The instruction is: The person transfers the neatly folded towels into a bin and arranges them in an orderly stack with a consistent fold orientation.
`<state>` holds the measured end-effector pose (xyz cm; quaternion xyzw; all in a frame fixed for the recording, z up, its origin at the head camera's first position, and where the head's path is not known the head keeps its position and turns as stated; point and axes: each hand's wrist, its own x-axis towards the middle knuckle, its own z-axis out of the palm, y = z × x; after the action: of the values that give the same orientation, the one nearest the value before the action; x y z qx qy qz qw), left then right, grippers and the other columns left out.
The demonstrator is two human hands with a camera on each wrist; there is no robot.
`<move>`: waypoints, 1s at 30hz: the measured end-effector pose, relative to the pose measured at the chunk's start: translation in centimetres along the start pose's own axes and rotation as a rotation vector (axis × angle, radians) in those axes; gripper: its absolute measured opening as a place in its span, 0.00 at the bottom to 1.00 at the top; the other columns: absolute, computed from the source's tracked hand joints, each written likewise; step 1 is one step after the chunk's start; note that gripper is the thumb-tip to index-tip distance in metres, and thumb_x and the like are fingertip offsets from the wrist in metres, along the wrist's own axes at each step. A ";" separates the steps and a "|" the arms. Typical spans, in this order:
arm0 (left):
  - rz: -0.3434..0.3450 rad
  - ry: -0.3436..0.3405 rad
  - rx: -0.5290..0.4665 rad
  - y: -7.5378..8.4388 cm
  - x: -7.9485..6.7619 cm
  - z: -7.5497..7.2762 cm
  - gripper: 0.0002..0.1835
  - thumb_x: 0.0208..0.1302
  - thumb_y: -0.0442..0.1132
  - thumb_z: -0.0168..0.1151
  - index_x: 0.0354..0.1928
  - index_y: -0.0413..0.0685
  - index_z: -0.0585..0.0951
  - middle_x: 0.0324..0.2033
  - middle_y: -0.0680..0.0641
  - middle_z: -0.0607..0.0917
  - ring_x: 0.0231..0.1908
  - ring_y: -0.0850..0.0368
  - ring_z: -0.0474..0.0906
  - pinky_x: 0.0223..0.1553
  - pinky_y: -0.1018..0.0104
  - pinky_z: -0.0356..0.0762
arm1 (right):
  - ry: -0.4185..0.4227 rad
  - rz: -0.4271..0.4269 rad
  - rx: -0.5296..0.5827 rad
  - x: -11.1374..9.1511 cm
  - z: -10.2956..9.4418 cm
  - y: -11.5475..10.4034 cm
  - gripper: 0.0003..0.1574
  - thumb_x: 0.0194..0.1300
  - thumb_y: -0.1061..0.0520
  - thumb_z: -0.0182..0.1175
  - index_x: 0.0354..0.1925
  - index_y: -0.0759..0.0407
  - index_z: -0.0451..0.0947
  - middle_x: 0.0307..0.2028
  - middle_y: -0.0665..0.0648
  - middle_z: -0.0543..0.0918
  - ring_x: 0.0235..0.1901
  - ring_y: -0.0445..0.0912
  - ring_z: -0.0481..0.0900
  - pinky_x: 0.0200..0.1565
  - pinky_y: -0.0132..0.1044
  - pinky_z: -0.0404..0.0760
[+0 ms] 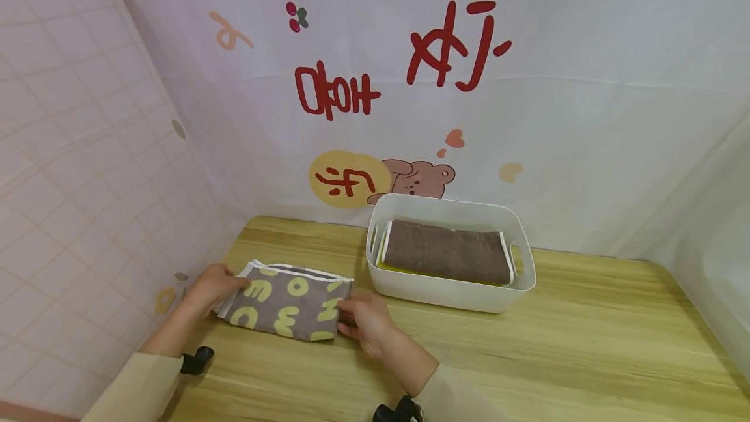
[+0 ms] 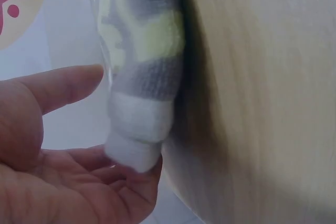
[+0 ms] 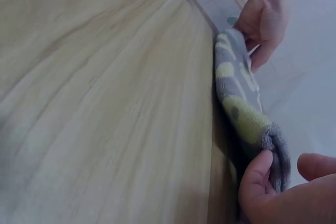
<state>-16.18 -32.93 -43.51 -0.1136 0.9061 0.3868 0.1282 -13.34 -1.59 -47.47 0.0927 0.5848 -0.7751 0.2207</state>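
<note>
A folded towel (image 1: pixel 287 301), grey-brown with yellow letters and white edging, lies low over the wooden table on the left. My left hand (image 1: pixel 213 288) holds its left end; in the left wrist view the fingers (image 2: pixel 121 182) curl beneath the white hem (image 2: pixel 139 124), while the thumb (image 2: pixel 73 85) stands beside its upper side. At the other end, my right hand (image 1: pixel 369 324) has its fingers around the folded edge. Up close in the right wrist view, one fingertip (image 3: pixel 260 166) presses the towel's stacked layers (image 3: pixel 275 156), with another digit apart from them.
A white plastic basket (image 1: pixel 433 295) with side handle holes stands right of the towel, against the back curtain (image 1: pixel 586 148). Inside lies a folded brown towel (image 1: pixel 448 253) with white edges, something yellow under it. The wooden table (image 1: pixel 556 357) stretches to the right.
</note>
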 end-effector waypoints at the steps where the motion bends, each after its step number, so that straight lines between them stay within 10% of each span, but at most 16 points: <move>1: -0.007 -0.001 -0.005 0.0 0.0 0.0 0.19 0.68 0.39 0.65 0.39 0.23 0.75 0.36 0.35 0.76 0.35 0.46 0.73 0.36 0.58 0.76 | -0.003 0.001 -0.015 0.0 0.0 0.0 0.14 0.71 0.65 0.61 0.51 0.74 0.78 0.35 0.55 0.85 0.35 0.44 0.82 0.37 0.34 0.83; 6: -0.036 -0.015 -0.017 0.0 0.0 0.1 0.17 0.67 0.38 0.65 0.30 0.27 0.77 0.33 0.40 0.74 0.36 0.47 0.72 0.38 0.58 0.77 | -0.015 -0.010 -0.115 0.2 -0.2 0.2 0.13 0.71 0.64 0.61 0.50 0.72 0.81 0.33 0.54 0.87 0.31 0.42 0.83 0.35 0.34 0.84; 20: -0.076 -0.095 -0.101 0.3 0.0 0.7 0.38 0.68 0.47 0.68 0.54 0.10 0.70 0.59 0.19 0.71 0.54 0.34 0.74 0.54 0.50 0.79 | -0.063 -0.010 -0.235 0.6 -1.0 0.1 0.07 0.73 0.60 0.62 0.38 0.65 0.80 0.31 0.55 0.86 0.30 0.43 0.82 0.32 0.36 0.83; 26: -0.038 -0.056 -0.097 0.3 -0.7 0.8 0.24 0.69 0.43 0.68 0.21 0.46 0.65 0.28 0.47 0.69 0.30 0.54 0.64 0.33 0.62 0.69 | -0.044 -0.018 -0.253 0.5 -0.9 0.1 0.13 0.73 0.62 0.62 0.29 0.58 0.75 0.31 0.54 0.84 0.30 0.43 0.81 0.31 0.36 0.83; 30: 0.000 -0.040 -0.156 0.3 -1.2 0.7 0.16 0.70 0.37 0.67 0.25 0.40 0.74 0.24 0.51 0.69 0.28 0.57 0.65 0.28 0.64 0.71 | -0.028 -0.047 -0.284 0.2 -0.6 -0.1 0.18 0.72 0.63 0.63 0.24 0.56 0.71 0.30 0.53 0.82 0.30 0.43 0.81 0.32 0.38 0.85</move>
<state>-15.07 -32.10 -43.35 -0.1157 0.8706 0.4583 0.1369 -13.64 -1.06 -47.68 0.0359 0.6875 -0.6907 0.2214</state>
